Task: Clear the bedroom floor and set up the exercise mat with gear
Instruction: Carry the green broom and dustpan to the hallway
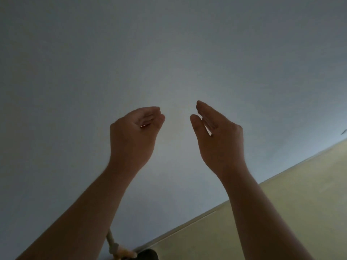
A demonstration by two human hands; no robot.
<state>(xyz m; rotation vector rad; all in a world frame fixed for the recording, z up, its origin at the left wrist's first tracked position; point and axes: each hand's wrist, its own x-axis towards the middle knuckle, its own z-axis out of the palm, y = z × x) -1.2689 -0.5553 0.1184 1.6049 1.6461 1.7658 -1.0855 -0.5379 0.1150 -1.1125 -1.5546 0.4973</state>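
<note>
- Your left hand (133, 136) is up in front of you. The fingers are loosely curled in toward the palm like a cup, and there's nothing in it.
- Your right hand (218, 136) is up beside it with a gap between the two. Its fingers are straight and together, thumb a bit apart, and it's not holding anything either.
- Both bare forearms come up from the bottom edge, and the whole shot is pretty dim.
- Behind the hands there's just a plain pale grey-white surface (169, 53). Can't tell if it's wall or ceiling.
- A yellowish panel (291, 203) meets that surface along a slanted line at the lower right.
- At the very bottom, by your left forearm, there's a pale cord-like thing (110, 241) with a dark rounded object (148, 255) just beside it. Both are too cut off to say what they are.
- As for the exercise mat, can't tell where it is from this view.
</note>
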